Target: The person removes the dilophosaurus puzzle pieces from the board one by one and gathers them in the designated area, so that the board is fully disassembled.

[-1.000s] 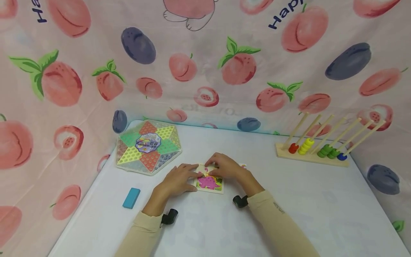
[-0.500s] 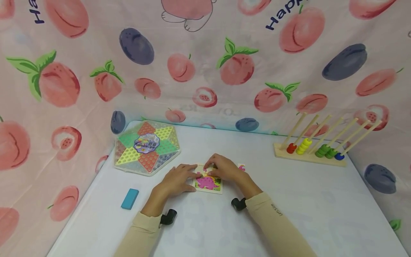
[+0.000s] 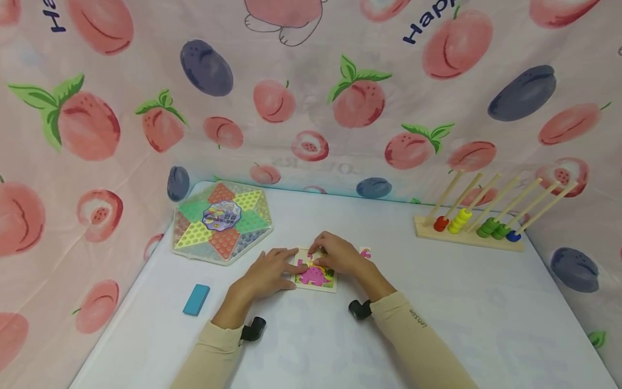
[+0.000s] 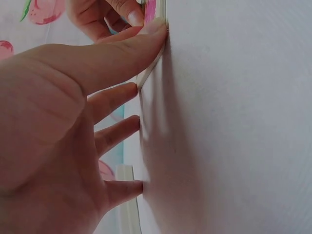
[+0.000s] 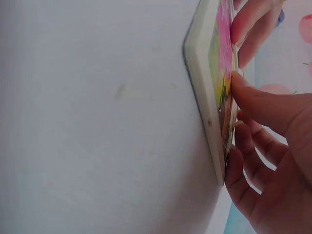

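A small wooden jigsaw puzzle board [image 3: 318, 289] with a pink dinosaur picture lies flat on the table between both hands. My left hand [image 3: 267, 273] holds its left side, thumb at the near corner and index finger reaching onto the picture. In the left wrist view, the other left fingers [image 4: 117, 134] spread along the table. My right hand [image 3: 340, 253] is over the upper right part, thumb and index finger pinching a small puzzle piece [image 3: 310, 256] against the board; the fingers partly hide it. The right wrist view shows the right thumb [image 5: 263, 105] on the picture face.
A loose pink-and-white puzzle piece [image 3: 365, 252] lies just beyond the right wrist. A hexagonal Chinese checkers board [image 3: 252, 221] sits at the back left, with a blue block [image 3: 196, 300] nearer. A wooden bead counter [image 3: 466, 237] with upright rods stands at the back right.
Both hands stay at nearly the same place on the puzzle board, with only slight finger motion. The head view has shifted a little, and the loose piece shows more beside the right wrist.
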A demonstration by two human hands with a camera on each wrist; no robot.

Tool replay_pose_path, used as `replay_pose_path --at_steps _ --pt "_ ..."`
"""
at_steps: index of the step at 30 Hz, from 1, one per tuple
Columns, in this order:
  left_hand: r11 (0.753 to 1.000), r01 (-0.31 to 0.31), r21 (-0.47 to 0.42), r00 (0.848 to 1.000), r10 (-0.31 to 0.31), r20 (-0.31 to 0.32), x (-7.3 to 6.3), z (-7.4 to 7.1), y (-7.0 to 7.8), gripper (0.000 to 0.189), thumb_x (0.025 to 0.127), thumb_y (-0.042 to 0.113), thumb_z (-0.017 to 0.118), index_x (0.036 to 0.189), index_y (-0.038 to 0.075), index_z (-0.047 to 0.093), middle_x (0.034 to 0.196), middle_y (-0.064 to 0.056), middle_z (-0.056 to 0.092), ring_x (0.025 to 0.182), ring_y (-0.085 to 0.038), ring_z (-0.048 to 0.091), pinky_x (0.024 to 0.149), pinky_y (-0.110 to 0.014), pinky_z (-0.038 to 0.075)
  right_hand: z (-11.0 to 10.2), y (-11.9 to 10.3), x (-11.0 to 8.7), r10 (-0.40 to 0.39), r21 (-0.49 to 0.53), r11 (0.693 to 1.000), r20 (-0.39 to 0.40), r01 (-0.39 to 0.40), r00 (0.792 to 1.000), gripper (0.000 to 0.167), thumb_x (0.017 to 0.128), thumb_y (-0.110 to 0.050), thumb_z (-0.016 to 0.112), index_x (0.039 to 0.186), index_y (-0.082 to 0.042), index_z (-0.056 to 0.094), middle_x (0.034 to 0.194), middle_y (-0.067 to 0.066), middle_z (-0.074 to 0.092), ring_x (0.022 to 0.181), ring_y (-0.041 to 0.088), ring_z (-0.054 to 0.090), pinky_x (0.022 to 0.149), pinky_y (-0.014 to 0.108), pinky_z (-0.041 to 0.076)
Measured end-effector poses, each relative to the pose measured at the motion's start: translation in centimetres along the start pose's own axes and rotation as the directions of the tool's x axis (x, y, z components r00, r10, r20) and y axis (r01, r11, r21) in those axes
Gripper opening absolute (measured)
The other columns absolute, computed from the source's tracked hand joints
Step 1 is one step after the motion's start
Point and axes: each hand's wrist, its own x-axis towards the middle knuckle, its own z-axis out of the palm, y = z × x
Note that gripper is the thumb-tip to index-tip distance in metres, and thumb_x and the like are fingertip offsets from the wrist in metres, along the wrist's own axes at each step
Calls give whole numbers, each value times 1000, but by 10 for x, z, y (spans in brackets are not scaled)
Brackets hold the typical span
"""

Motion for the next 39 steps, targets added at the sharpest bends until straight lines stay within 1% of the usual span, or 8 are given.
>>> replay_pose_path --at_steps 4,10,15,20,24,33,36,39 --pt "1000 -13 -5 1000 13 -1 0 0 0 44 91 29 76 133 39 67 166 -4 38 153 -36 33 120 -77 19 0 0 0 -11 -14 1000 -2 11 1000 21 90 -22 77 111 -19 74 124 2 64 116 20 61 110 42 52" --pt "1000 -11 -11 1000 11 4 -1 -1 1 43 91 28 76 132 38 67 166 -5 38 153 -37 32 119 -77 19 1 0 1 -18 19 1000 -6 18 1000 22 91 -20 76 113 -18 73 114 1 69 110 18 62 109 41 52" --pt "1000 -5 -14 1000 5 2 0 -1 2 42 90 28 77 131 37 69 165 -5 39 153 -36 33 120 -76 19 1 -1 -1 -26 45 999 -11 27 1000 20 91 -18 76 111 -18 73 111 1 69 105 17 62 107 41 53" --pt "1000 7 -25 1000 -7 0 0 0 1 41 90 28 77 130 36 70 165 -4 39 153 -36 33 121 -75 18 0 -1 -1 -63 67 996 -17 64 998 18 91 -15 76 108 -19 73 110 0 68 104 17 61 105 40 54" --pt "1000 12 -23 1000 -12 -1 1 1 1 41 90 28 77 129 36 70 165 -4 40 153 -36 32 121 -75 18 -1 -1 -2 -97 56 994 -25 98 995 17 91 -15 76 108 -20 75 110 0 68 105 17 62 105 40 55" --pt "1000 10 -28 1000 -10 -3 0 0 2 40 90 28 77 129 36 70 164 -5 40 153 -36 32 120 -76 18 -2 -4 -2 -88 33 995 -23 89 996 22 90 -15 77 111 -21 78 111 1 74 110 20 66 105 40 55" --pt "1000 7 -30 1000 -7 -3 0 0 2 41 90 28 77 129 36 70 164 -5 40 152 -36 33 120 -76 18 -3 -4 -3 -78 59 995 -21 79 997 25 90 -15 77 115 -19 77 112 1 74 106 20 66 100 38 58" --pt "1000 4 -26 1000 -4 -3 0 0 2 42 90 28 77 130 37 69 164 -5 40 152 -37 33 120 -76 19 -7 -3 -6 -35 97 995 -28 37 999 29 90 -16 77 119 -20 76 112 -1 73 101 18 65 92 34 59"
